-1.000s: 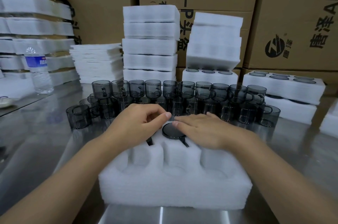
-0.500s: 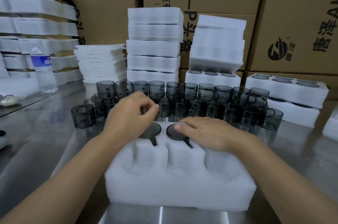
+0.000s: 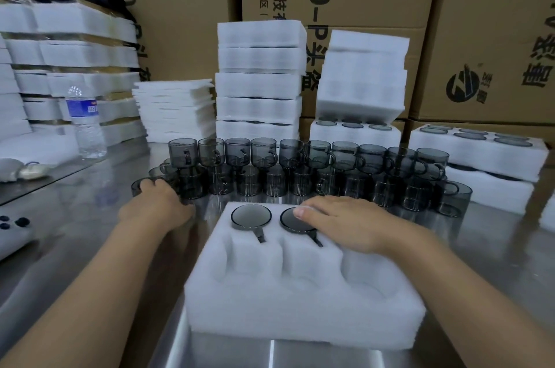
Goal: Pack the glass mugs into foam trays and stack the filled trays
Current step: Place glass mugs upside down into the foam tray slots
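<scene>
A white foam tray point(image 3: 300, 307) lies on the steel table in front of me. Two smoky glass mugs sit upside down in its far slots, the left one point(image 3: 251, 216) uncovered. My right hand point(image 3: 348, 223) rests flat on the tray, its fingertips on the right mug point(image 3: 288, 223). Several loose glass mugs point(image 3: 318, 169) stand stacked in two layers behind the tray. My left hand point(image 3: 156, 208) is at the left end of that group, fingers curled over the leftmost mug point(image 3: 136, 186), which it mostly hides.
Stacks of foam trays point(image 3: 259, 82) and foam sheets point(image 3: 174, 109) stand at the back before cardboard boxes point(image 3: 480, 37). Filled trays point(image 3: 477, 151) sit at the right. A water bottle point(image 3: 85, 124) and a phone point(image 3: 12, 232) are on the left.
My left hand left the tray and moved left to the leftmost loose mug, uncovering the mug in the left slot. My right hand stayed on the tray.
</scene>
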{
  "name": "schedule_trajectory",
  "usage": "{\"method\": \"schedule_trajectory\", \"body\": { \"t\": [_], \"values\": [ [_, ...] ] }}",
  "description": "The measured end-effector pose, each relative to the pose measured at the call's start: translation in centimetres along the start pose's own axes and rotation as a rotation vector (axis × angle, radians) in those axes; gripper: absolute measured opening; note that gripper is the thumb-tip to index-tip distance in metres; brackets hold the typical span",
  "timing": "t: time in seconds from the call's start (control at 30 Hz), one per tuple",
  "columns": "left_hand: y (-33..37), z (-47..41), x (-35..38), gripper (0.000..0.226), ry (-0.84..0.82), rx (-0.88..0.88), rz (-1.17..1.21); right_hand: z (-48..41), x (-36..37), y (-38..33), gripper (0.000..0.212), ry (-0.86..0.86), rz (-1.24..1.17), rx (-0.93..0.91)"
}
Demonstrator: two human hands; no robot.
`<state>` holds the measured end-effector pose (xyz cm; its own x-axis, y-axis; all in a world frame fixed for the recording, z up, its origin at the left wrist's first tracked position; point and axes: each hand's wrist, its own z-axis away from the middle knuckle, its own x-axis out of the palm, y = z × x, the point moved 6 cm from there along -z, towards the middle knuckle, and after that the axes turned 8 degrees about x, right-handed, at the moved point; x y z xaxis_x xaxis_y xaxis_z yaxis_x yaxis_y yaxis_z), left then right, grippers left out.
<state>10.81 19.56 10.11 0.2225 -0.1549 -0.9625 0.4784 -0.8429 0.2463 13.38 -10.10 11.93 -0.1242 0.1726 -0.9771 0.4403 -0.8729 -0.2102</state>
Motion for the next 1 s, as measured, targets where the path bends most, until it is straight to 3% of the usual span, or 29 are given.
{"method": "schedule_trajectory", "body": {
  "t": [0.13, 0.33, 0.5, 0.77, 1.0],
  "values": [
    [0.6, 0.1, -0.3, 0.068, 0.019, 0.032, -0.067, -0.1, 0.0, 0.1, 0.057, 0.005, -0.010, 0.000],
    [0.8, 0.4, -0.6, 0.032, -0.049, 0.061, -0.177, -0.2, 0.1, 0.2, 0.057, 0.004, -0.016, -0.001],
    [2.5, 2.0, -2.3, 0.005, 0.076, 0.103, -0.187, -0.3, 0.2, 0.2, 0.058, -0.021, 0.011, 0.011],
    [6.5, 5.0, -3.8, 0.016, 0.357, 0.281, -0.108, -0.2, 0.1, 0.1, 0.059, -0.033, 0.012, 0.019],
    [9.7, 7.8, -4.4, 0.015, 0.578, 0.637, 0.155, -0.1, -0.1, 0.1, 0.057, 0.007, -0.003, 0.014]
  ]
}}
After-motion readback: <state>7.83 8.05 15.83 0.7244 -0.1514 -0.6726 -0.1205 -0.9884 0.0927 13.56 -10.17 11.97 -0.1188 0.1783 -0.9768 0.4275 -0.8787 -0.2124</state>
